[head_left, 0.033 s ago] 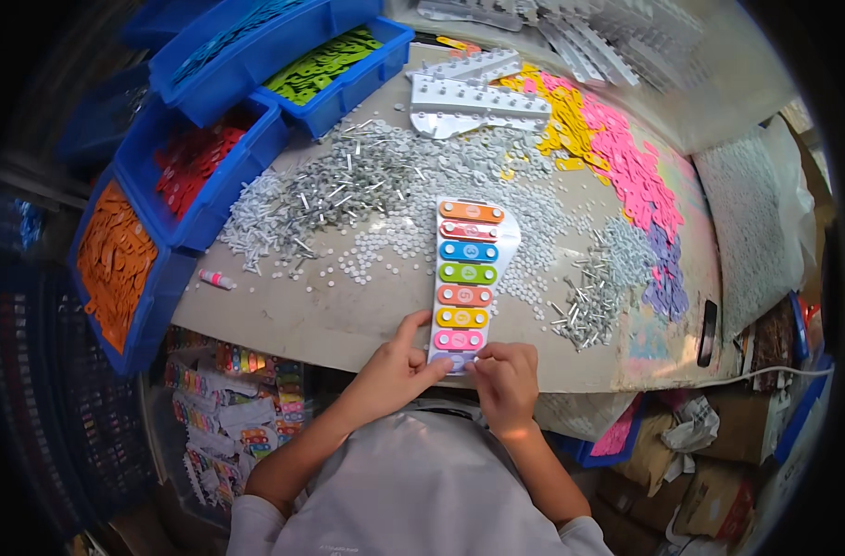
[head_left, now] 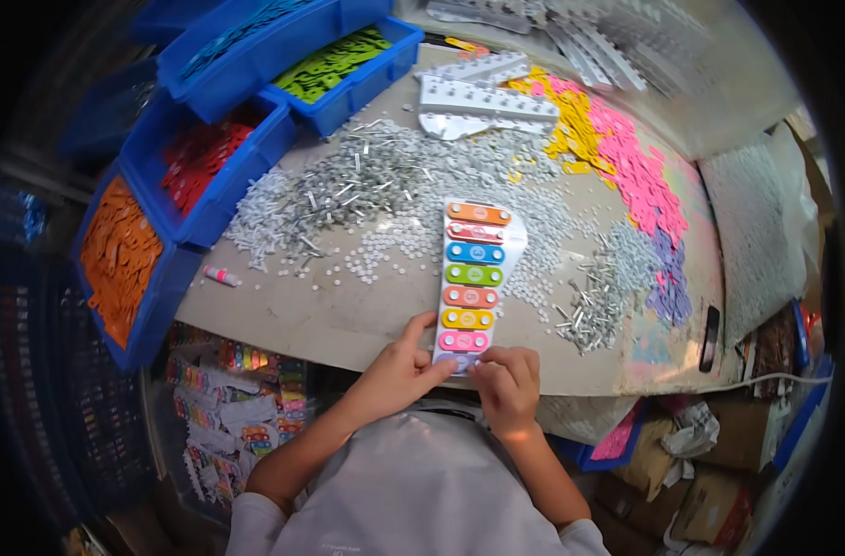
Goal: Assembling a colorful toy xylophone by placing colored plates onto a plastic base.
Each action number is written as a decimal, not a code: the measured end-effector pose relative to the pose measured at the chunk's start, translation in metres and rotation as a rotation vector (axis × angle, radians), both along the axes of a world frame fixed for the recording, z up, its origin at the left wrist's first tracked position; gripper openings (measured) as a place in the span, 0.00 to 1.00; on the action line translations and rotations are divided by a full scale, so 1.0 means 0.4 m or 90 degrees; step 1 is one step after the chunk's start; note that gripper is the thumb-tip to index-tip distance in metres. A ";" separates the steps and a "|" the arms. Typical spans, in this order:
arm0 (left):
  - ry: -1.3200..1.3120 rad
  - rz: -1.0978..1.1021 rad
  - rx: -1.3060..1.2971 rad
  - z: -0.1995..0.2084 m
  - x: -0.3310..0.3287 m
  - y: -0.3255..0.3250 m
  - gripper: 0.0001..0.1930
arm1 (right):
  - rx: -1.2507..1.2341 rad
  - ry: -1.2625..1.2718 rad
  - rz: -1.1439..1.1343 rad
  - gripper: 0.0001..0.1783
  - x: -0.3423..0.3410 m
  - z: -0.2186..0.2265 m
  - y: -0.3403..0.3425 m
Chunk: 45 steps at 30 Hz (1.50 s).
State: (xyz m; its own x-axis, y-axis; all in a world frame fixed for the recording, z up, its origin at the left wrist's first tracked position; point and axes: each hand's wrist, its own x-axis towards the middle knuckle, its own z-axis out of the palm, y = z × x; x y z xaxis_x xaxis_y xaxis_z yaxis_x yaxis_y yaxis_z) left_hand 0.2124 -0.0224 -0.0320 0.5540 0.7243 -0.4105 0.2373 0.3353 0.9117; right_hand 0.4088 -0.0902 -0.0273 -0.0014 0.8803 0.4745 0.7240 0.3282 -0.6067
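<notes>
A toy xylophone (head_left: 470,298) with a white base lies at the table's front edge, its narrow end toward me. Bars in orange, red, blue, green, yellow, pink and lavender run across it, most with a white round cap at each end. My left hand (head_left: 399,375) is closed on its near left edge, the thumb on the lavender bar (head_left: 458,361). At that bar's right end, my right hand (head_left: 509,389) pinches with thumb and forefinger; what is between them is hidden.
Loose white caps (head_left: 385,250) and metal pins (head_left: 585,310) spread around the xylophone. Blue bins (head_left: 186,236) of coloured bars stand left. White bases (head_left: 487,107) lie at the back; pink bars (head_left: 636,167) and lavender bars (head_left: 668,287) lie right. A lip-balm-like tube (head_left: 220,276) sits near the left edge.
The whole view has shifted slightly, so the table and xylophone appear a little further right. Both hands remain at the xylophone's near end.
</notes>
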 end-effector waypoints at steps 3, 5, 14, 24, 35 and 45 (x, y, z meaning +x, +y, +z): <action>-0.044 0.006 -0.034 -0.009 -0.001 -0.004 0.37 | 0.017 -0.057 0.047 0.11 -0.003 -0.001 -0.008; -0.040 0.033 -0.053 -0.006 0.007 -0.007 0.38 | -0.127 0.143 -0.048 0.12 -0.004 -0.002 -0.025; -0.037 0.002 -0.007 0.013 0.017 -0.009 0.34 | -0.630 0.595 -0.049 0.10 0.028 0.036 0.007; -0.058 0.040 0.116 -0.055 0.033 -0.023 0.29 | -0.606 0.533 0.008 0.20 0.027 0.022 0.014; -0.320 0.249 0.306 0.008 -0.106 -0.098 0.55 | -0.150 -0.039 0.272 0.12 -0.077 0.117 0.003; -0.504 1.142 -0.018 -0.257 -0.454 -0.403 0.20 | -0.124 -0.048 0.282 0.11 -0.179 0.027 0.135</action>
